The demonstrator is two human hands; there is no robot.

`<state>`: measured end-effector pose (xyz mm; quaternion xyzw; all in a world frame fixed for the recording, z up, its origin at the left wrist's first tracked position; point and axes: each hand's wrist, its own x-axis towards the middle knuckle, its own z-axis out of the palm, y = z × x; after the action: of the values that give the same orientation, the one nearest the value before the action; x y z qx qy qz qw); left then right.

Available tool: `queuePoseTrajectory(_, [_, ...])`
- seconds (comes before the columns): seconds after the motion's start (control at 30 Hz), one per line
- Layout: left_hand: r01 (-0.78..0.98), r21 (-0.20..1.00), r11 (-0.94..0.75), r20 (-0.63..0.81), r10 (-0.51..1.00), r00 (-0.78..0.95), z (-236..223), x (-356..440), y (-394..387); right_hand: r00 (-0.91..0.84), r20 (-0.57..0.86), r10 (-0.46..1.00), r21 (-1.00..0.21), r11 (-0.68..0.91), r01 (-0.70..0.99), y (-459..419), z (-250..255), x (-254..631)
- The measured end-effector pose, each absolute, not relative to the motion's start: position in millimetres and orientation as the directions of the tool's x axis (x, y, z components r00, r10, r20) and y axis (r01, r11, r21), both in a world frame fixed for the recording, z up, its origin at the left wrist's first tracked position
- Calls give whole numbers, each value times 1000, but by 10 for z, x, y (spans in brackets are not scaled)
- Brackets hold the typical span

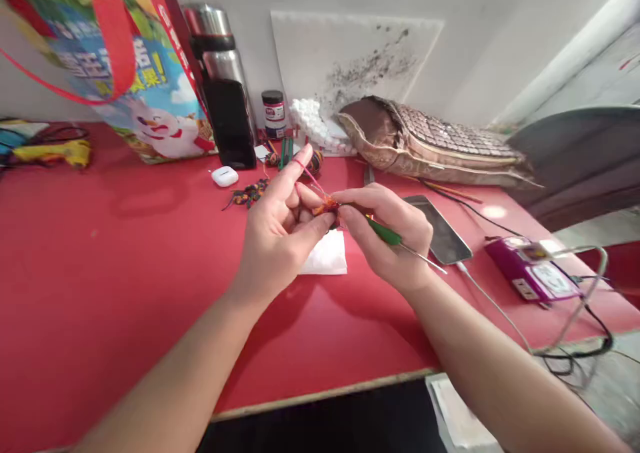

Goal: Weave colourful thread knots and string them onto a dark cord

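I count two bare hands, one hook, one small yarn piece and two phones. The left hand (pixel 280 226) pinches the orange-red yarn piece (pixel 327 206) above the middle of the red counter (pixel 125 260), a thin pink strand (pixel 311 175) running over its raised index finger. The right hand (pixel 390 230) is closed on the slim metal hook (pixel 384 232) by its green handle, the front end meeting the piece; fingers hide the tip from me. Below lies one white paper (pixel 327 254), partly covered. One phone (pixel 230 123) leans against a brushed-steel flask (pixel 223 63); the other (pixel 443 232) lies flat, partly behind the right hand. Around them I see one glossy carrier bag (pixel 165 106), one rounded white case (pixel 225 176), one dark-lidded jar (pixel 274 113) and one boxy purple device (pixel 533 270).
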<state>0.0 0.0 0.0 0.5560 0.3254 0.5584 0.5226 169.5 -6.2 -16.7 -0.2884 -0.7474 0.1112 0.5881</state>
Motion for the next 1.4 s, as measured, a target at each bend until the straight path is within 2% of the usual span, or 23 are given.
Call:
queuePoseTrajectory(0.17, [-231, 947, -221, 256, 958, 132, 9, 25, -46, -47, 793, 607, -560, 758, 333, -88, -227, 1632])
queuePoseTrajectory(0.37, [-375, 919, -122, 176, 978, 113, 28, 41, -20, -10, 791, 611, -587, 764, 269, -102, -266, 1594])
queuePoseTrajectory(0.57, [-473, 881, 21, 88, 975, 206, 46, 11, 7, 103, 666, 738, -739, 672, -38, -87, -228, 1529])
queuePoseTrajectory(0.67, [-472, 881, 34, 81, 972, 222, 46, -9, 16, 77, 537, 840, -813, 540, -218, -61, -219, 1507])
queuePoseTrajectory(0.77, [-441, 897, 8, 96, 972, 213, 37, -20, 18, 58, 494, 867, -823, 488, -290, -52, -222, 1509])
queuePoseTrajectory(0.87, [-395, 917, -47, 130, 974, 188, 26, -12, 13, 53, 539, 841, -816, 536, -217, -76, -200, 1542])
queuePoseTrajectory(0.97, [-330, 935, -129, 184, 973, 142, 18, 7, 6, 22, 633, 774, -774, 633, -23, -115, -148, 1605])
queuePoseTrajectory(1.17, [-193, 957, -219, 235, 969, 68, 4, 32, -15, -129, 780, 612, -562, 776, 285, -101, -140, 1681])
queuePoseTrajectory(1.27, [-199, 956, -215, 227, 973, 40, 12, 39, -24, -139, 815, 563, -474, 785, 400, -84, -217, 1628])
queuePoseTrajectory(1.33, [-266, 947, -178, 199, 979, 52, 29, 31, -18, -77, 807, 585, -520, 767, 375, -88, -265, 1571])
queuePoseTrajectory(1.4, [-347, 932, -105, 148, 984, 102, 52, 7, 0, 27, 752, 659, -645, 725, 242, -91, -287, 1518])
